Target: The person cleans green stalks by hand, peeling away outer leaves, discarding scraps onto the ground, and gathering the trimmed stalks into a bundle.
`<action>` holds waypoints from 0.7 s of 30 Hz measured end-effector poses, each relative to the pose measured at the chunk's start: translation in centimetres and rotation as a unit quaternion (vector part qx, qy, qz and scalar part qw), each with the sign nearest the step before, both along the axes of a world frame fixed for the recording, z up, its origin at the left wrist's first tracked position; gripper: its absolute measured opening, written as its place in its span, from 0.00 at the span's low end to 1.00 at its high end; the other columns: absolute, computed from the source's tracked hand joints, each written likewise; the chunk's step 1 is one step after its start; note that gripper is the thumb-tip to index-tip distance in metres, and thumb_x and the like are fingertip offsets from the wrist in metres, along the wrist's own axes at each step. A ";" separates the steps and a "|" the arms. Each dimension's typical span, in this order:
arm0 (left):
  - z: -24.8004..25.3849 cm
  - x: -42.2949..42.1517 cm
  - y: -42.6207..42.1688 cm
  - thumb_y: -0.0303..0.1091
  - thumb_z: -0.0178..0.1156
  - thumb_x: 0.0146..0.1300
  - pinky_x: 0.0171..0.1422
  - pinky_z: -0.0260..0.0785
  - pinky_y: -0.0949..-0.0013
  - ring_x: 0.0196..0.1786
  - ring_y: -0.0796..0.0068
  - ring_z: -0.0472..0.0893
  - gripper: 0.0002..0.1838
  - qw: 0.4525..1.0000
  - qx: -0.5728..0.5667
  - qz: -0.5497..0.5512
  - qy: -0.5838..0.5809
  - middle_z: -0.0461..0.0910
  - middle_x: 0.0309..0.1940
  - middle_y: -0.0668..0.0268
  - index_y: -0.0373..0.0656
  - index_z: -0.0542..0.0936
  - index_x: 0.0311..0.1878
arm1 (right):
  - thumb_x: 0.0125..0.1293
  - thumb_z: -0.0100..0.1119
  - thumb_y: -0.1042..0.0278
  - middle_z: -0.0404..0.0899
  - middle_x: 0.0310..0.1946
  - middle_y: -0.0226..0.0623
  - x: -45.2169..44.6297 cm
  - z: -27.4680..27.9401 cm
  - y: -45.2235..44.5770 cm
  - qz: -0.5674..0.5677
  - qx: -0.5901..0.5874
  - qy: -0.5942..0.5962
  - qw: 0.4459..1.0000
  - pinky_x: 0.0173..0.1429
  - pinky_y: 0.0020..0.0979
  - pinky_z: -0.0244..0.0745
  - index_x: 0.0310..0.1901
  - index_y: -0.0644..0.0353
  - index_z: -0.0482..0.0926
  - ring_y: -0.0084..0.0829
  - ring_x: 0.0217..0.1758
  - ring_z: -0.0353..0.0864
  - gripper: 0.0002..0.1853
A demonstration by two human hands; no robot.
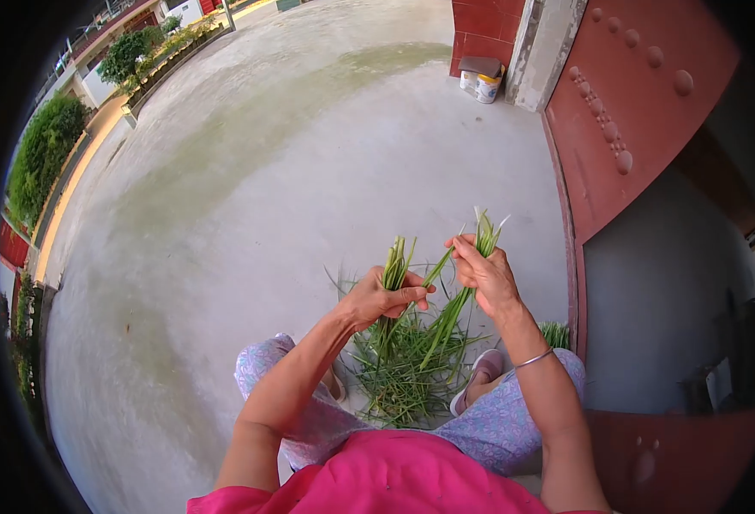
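Note:
My left hand is closed around a bunch of chives, its cut pale ends pointing up and the green leaves hanging below. To the right and slightly higher, my right hand grips a second bunch of chives with whitish ends above the fingers. One green strand spans the gap between the two hands, and its end is pinched by the right fingertips. Under both hands, a loose pile of chives lies on the concrete between my feet.
Another bundle of greens stands by the door sill, partly behind my right knee. A red metal door is at the right. White buckets sit near the wall at the back. Shrubs line the far left edge of the concrete yard.

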State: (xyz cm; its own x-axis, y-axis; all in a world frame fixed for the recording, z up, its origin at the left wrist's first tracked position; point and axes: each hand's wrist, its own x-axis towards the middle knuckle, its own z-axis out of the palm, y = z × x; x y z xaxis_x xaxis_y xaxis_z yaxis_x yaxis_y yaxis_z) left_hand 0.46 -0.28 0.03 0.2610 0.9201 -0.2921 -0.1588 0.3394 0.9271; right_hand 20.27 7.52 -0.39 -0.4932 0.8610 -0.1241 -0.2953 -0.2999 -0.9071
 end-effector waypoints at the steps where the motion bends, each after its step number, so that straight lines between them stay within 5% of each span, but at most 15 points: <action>1: 0.3 0.1 -0.1 0.29 0.63 0.61 0.19 0.46 0.78 0.16 0.88 0.59 0.12 1.000 -0.009 -0.001 0.025 0.80 0.24 0.67 0.31 0.81 0.44 | 0.71 0.53 0.63 0.63 0.22 0.20 0.4 -0.2 0.6 -0.023 -0.011 0.017 1.000 0.21 0.19 0.47 0.40 0.65 0.77 0.11 0.16 0.50 0.12; 11: 0.3 -1.4 0.2 0.28 0.65 0.60 0.19 0.46 0.78 0.16 0.88 0.59 0.10 1.000 -0.024 0.008 -0.019 0.79 0.23 0.66 0.30 0.81 0.40 | 0.73 0.47 0.65 0.72 0.35 0.34 5.0 0.4 4.4 -0.149 -0.034 0.136 0.979 0.27 0.19 0.57 0.39 0.61 0.71 0.16 0.26 0.57 0.09; 21: 0.2 -2.1 0.2 0.27 0.66 0.58 0.19 0.47 0.79 0.16 0.87 0.60 0.08 1.000 -0.017 0.016 0.017 0.77 0.21 0.67 0.31 0.81 0.37 | 0.72 0.48 0.64 0.74 0.33 0.34 9.2 0.3 6.0 -0.209 -0.025 0.150 0.966 0.31 0.22 0.62 0.38 0.60 0.73 0.19 0.29 0.63 0.09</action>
State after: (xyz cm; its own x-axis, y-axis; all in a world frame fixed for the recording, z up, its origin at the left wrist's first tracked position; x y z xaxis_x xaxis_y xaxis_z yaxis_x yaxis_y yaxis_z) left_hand -1.69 -0.11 0.18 0.2203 0.9173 -0.3316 -0.1387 0.3660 0.9202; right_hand 29.47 13.51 -0.04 -0.1245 0.9892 -0.0770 -0.6475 -0.1398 -0.7491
